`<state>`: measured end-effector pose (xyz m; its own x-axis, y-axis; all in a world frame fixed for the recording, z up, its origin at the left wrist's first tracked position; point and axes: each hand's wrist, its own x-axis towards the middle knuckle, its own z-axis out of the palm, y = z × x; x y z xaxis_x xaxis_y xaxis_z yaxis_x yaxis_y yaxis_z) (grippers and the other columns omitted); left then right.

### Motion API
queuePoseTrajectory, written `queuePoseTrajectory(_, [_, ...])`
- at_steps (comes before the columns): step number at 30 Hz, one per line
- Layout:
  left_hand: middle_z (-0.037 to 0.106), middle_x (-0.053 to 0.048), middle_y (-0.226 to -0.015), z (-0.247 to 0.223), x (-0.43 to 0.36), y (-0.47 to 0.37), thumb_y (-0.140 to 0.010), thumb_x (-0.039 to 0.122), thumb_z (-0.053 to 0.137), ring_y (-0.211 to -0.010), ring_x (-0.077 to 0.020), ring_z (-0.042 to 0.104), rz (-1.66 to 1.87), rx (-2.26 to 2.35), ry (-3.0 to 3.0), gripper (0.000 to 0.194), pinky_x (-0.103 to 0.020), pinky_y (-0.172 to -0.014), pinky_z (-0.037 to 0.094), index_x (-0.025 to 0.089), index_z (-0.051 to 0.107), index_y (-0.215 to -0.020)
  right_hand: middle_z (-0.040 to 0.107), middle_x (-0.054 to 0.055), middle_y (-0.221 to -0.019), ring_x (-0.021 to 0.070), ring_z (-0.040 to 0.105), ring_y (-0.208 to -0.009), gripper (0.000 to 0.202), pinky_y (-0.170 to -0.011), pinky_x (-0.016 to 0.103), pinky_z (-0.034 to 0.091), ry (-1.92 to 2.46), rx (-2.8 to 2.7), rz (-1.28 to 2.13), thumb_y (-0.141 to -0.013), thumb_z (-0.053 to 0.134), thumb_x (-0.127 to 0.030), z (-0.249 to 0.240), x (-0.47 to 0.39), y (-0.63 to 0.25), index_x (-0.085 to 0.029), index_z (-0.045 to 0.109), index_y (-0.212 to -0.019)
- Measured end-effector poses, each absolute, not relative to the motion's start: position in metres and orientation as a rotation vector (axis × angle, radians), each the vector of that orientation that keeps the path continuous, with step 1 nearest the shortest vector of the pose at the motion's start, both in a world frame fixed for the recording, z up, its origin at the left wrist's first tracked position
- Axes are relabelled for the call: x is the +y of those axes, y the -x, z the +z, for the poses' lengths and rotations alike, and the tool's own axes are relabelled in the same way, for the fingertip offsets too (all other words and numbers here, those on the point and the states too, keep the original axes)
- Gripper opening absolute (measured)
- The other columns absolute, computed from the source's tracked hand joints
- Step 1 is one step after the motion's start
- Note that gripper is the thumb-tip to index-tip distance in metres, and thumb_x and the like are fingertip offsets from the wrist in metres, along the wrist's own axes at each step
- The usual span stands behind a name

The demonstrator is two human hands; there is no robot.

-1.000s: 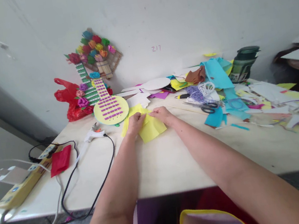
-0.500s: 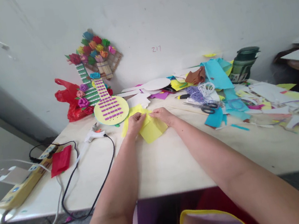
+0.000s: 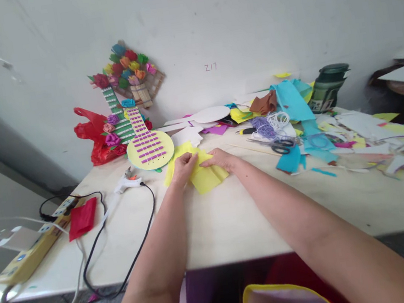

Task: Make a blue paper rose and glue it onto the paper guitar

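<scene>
Yellow crepe paper hangs between my two hands at the middle of the table, its lower part spread just above or on the tabletop. My left hand pinches its left side, fingers closed. From the right, my right hand holds it with thumb and fingers at the upper right. More yellow paper shows behind my left hand; I cannot tell whether it is the same sheet. Just beyond stands a paper guitar with a round yellow body and purple strips.
A glue gun with a black cord lies left, near a power strip and a red paper piece. Scissors, yarn, blue paper and scraps cover the right side. A green bottle stands behind.
My right hand has shifted slightly down, its thumb now lower on the yellow paper. The paper's lower right part has moved a little. My left hand stays nearly in place.
</scene>
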<state>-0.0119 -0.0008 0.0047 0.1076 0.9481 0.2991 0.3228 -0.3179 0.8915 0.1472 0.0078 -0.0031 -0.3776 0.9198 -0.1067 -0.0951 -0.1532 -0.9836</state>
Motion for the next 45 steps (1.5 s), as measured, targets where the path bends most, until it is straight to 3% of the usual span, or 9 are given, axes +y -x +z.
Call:
queuePoseTrajectory(9, [0.033,0.005,-0.050,0.003,0.002,0.015,-0.072,0.045,0.057,-0.048,-0.0067,0.029,1.272,1.167,-1.668,0.037,-0.022,-0.047,0.024,0.016,0.043,-0.054,0.070,0.006,-0.069,0.0215,0.064,-0.063,0.029,-0.059,0.032,0.053,0.970,-1.342,1.718,-0.046,0.081,-0.022,-0.004,0.008,-0.148,-0.015,0.067,-0.070])
queuePoseTrajectory(20, [0.043,0.004,-0.051,0.003,0.004,0.016,-0.061,0.047,0.066,-0.048,-0.0065,0.037,1.141,1.259,-1.764,0.037,-0.020,-0.044,0.026,0.014,0.051,-0.057,0.070,0.006,-0.067,0.0205,0.064,-0.061,0.029,-0.058,0.031,0.053,0.971,-1.368,1.789,-0.046,0.080,-0.021,-0.001,0.004,-0.148,-0.014,0.066,-0.070])
queuePoseTrajectory(27, [0.035,0.006,-0.045,-0.001,0.011,0.012,-0.069,0.047,0.059,-0.039,-0.0064,0.035,1.580,1.455,-1.471,0.035,-0.020,-0.037,0.026,0.018,0.044,-0.057,0.071,0.007,-0.083,0.0177,0.065,-0.071,0.030,-0.067,0.029,0.051,0.768,-1.058,1.651,-0.072,0.062,-0.040,-0.006,0.017,-0.149,-0.014,0.065,-0.087])
queuePoseTrajectory(30, [0.033,0.007,-0.045,-0.002,0.012,0.010,-0.072,0.044,0.057,-0.036,-0.0064,0.036,1.689,1.481,-1.390,0.033,-0.020,-0.036,0.028,0.019,0.040,-0.057,0.071,0.006,-0.083,0.0174,0.065,-0.075,0.032,-0.069,0.029,0.051,0.743,-0.945,1.649,-0.077,0.055,-0.044,-0.007,0.022,-0.150,-0.016,0.064,-0.091])
queuePoseTrajectory(35, [0.037,0.007,-0.046,-0.005,0.013,0.009,-0.076,0.042,0.052,-0.035,-0.0068,0.037,1.722,1.507,-1.318,0.030,-0.021,-0.035,0.030,0.019,0.041,-0.060,0.070,0.007,-0.081,0.0188,0.065,-0.073,0.028,-0.067,0.030,0.052,0.740,-0.962,1.701,-0.070,0.065,-0.035,-0.005,0.017,-0.146,-0.014,0.064,-0.088])
queuePoseTrajectory(39, [0.042,0.006,-0.047,-0.007,0.013,0.006,-0.077,0.041,0.051,-0.035,-0.0074,0.040,1.694,1.540,-1.293,0.026,-0.021,-0.035,0.033,0.019,0.045,-0.064,0.070,0.007,-0.076,0.0193,0.064,-0.065,0.034,-0.055,0.028,0.051,0.857,-1.063,1.614,-0.057,0.075,-0.029,-0.005,0.012,-0.139,-0.012,0.065,-0.085])
queuePoseTrajectory(45, [0.044,0.005,-0.050,-0.008,0.012,0.003,-0.076,0.042,0.053,-0.040,-0.0096,0.047,1.662,1.475,-1.308,0.027,-0.021,-0.037,0.038,0.019,0.045,-0.065,0.070,0.007,-0.076,0.0172,0.062,-0.058,0.041,-0.042,0.023,0.044,1.049,-1.124,1.419,-0.054,0.077,-0.034,-0.002,0.009,-0.137,-0.014,0.067,-0.088])
